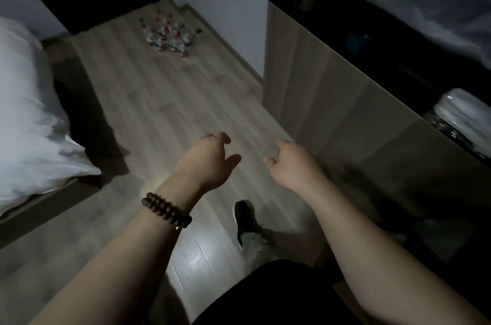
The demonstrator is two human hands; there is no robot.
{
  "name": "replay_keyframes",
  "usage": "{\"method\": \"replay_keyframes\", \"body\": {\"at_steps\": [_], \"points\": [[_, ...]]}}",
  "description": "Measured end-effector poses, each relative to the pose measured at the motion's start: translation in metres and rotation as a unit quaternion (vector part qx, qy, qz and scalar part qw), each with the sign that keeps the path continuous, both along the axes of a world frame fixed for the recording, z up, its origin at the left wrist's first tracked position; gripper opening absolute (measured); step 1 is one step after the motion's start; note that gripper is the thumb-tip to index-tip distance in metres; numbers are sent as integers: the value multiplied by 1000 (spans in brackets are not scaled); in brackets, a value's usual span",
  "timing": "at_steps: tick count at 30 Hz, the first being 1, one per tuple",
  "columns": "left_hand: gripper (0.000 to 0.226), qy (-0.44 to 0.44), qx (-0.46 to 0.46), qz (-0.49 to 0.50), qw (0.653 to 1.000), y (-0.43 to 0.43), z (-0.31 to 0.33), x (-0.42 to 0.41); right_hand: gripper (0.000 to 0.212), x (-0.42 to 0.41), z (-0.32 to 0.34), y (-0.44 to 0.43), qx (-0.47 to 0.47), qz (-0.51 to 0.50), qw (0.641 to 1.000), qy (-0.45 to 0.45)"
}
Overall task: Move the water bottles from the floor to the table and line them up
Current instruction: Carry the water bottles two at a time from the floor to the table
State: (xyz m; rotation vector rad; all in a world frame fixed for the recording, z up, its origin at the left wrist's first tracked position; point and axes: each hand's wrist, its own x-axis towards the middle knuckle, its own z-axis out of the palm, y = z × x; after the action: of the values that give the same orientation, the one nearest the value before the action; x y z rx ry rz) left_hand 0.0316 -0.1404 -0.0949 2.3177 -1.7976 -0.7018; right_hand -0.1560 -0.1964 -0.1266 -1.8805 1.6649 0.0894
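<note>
Head view, and the water bottles (170, 34) are seen bunched together on the floor (148, 101), well past the far end of the table (332, 90), beside the white wall that meets that end. They appear to stand upright, though their number is lost to blur. Nothing is held. The left hand (210, 162) is carried out in front, fingers loosely curled, thumb apart, empty. The right hand (289, 162) is empty too, fingers slack, nearer the table's wooden front. Both are judged to be held free and forward so that bottles can be taken up once the cluster is reached. A shoe (244, 215) is set on the floor alongside the table, so a walk along it is suggested. No bottle can be made out on the table's dark top.
</note>
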Motion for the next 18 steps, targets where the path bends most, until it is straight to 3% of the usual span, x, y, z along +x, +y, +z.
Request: {"method": "replay_keyframes", "body": {"at_steps": [6, 18], "points": [[52, -17, 39, 20, 999, -110, 11, 115, 49, 110, -4, -126, 14, 30, 999, 7], [50, 13, 10, 77, 997, -257, 6, 350, 49, 350, 13, -300, -11, 85, 996, 1]]}}
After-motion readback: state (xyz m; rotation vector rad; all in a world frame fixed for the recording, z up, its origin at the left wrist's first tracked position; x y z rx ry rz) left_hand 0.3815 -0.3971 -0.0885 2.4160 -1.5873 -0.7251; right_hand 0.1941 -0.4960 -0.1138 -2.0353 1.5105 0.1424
